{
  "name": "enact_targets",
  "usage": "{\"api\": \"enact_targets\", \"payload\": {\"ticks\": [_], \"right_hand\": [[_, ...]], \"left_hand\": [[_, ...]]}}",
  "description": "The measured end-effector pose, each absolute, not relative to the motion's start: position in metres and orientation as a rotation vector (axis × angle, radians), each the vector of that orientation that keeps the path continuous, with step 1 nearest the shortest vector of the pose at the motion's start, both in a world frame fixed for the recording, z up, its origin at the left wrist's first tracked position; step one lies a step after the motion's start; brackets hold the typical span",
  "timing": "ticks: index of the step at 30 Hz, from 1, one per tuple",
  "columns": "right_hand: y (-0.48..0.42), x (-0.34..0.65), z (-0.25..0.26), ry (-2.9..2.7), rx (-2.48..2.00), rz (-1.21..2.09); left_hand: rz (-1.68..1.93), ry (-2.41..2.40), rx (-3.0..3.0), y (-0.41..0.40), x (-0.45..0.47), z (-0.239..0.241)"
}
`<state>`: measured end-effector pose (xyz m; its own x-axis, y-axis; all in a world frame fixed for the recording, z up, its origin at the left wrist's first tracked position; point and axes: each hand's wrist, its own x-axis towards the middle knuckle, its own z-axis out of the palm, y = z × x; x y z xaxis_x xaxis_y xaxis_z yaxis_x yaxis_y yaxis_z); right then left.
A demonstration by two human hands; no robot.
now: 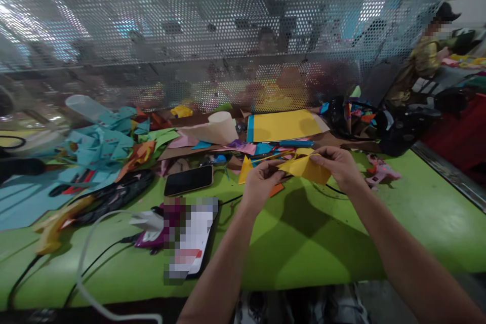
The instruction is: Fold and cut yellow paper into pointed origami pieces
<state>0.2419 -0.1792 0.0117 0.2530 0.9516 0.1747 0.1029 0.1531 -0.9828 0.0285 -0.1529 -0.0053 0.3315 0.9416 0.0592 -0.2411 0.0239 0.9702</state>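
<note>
Both of my hands hold a folded piece of yellow paper (307, 168) above the green table (326, 233). My left hand (261, 182) pinches its left end with closed fingers. At the paper's right end, my right hand (337, 164) grips it with fingers curled over the top edge. A small yellow triangle of paper (245, 169) and an orange scrap (277, 190) lie just below my left hand.
A dark phone (189, 180) lies left of my hands, a yellow sheet (284, 125) and a paper roll (222, 125) behind. Blue and orange paper scraps (102, 147) pile at left. A pink glue gun (379, 172) sits right. Cables (87, 268) cross the front. Another person (425, 61) sits far right.
</note>
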Motion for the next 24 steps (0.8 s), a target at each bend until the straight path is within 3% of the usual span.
{"api": "enact_targets", "payload": {"ticks": [17, 24], "right_hand": [[-0.181, 0.240, 0.010, -1.173, -1.260, 0.825], [-0.187, 0.230, 0.013, -1.272, -1.305, 0.646]], "left_hand": [[1.051, 0.849, 1.103, -0.153, 0.024, 0.000], [1.164, 1.005, 1.757, -0.157, 0.022, 0.006]]}}
